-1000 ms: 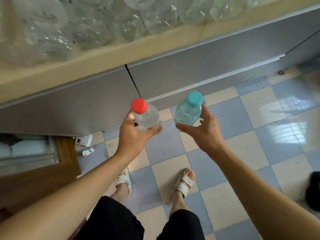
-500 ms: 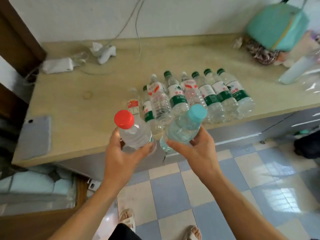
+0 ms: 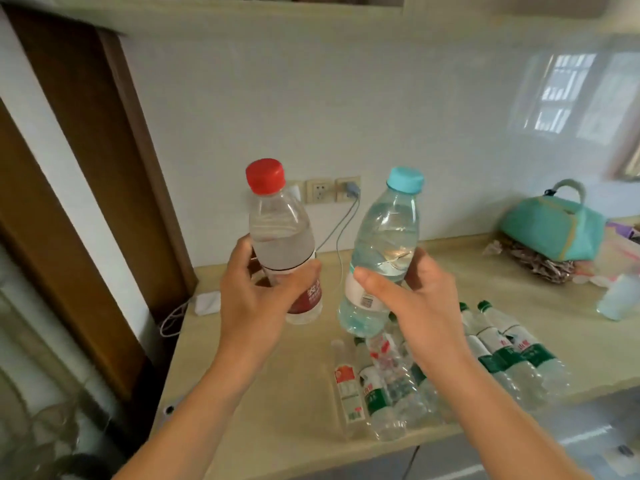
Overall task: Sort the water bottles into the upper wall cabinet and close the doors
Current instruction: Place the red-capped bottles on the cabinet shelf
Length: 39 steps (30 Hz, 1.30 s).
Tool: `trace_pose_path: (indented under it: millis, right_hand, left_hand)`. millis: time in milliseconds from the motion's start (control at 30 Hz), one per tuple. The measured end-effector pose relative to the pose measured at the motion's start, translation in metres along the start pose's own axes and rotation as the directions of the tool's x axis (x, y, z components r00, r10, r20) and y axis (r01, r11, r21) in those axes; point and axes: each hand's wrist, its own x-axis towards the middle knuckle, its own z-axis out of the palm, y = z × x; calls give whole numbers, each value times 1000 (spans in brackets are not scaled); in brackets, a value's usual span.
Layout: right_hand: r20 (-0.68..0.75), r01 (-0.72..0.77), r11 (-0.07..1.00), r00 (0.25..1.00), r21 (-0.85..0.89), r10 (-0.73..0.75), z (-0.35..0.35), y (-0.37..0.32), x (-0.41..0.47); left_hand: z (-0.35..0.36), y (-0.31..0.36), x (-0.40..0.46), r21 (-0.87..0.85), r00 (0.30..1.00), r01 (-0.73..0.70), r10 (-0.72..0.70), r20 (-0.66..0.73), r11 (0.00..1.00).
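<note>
My left hand (image 3: 258, 299) grips a clear water bottle with a red cap (image 3: 280, 233), held upright above the counter. My right hand (image 3: 415, 299) grips a bluish bottle with a teal cap (image 3: 384, 244), tilted slightly left. Both bottles are raised in front of the white wall. Several more water bottles (image 3: 398, 382) lie side by side on the beige counter (image 3: 277, 393) below my hands. The bottom edge of the upper wall cabinet (image 3: 311, 1) shows at the very top; its doors are out of view.
A teal bag (image 3: 554, 226) sits on patterned cloth at the counter's far right, with a pale cup (image 3: 620, 296) near it. Wall sockets (image 3: 332, 190) with a plugged cable and a white charger (image 3: 207, 303) are at the back left. A brown door frame (image 3: 104, 202) stands left.
The view has swung up from the floor to the counter and now the wall. Both hands have lifted their bottles higher, still holding them.
</note>
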Motion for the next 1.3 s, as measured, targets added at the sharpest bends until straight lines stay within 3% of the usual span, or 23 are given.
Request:
trace_pose_path:
  millis: [333, 467, 833, 967, 1300]
  right_hand:
    - [39, 265, 949, 961, 168, -275, 18, -100, 149]
    - [91, 354, 911, 921, 212, -379, 13, -149, 203]
    - [85, 435, 891, 890, 130, -447, 29, -233, 332]
    - [57, 481, 874, 873, 66, -485, 46, -238, 370]
    - [33, 383, 923, 923, 29, -384, 74, -207, 418]
  left_hand:
    - [16, 111, 132, 43, 950, -281, 284, -129, 959]
    - [31, 156, 180, 5, 927, -314, 308, -216, 949]
    - [34, 225, 295, 204, 864, -365, 412, -288, 908]
    - [28, 230, 339, 219, 874, -349, 401, -275, 911]
    - [2, 199, 389, 193, 895, -296, 342, -286, 935]
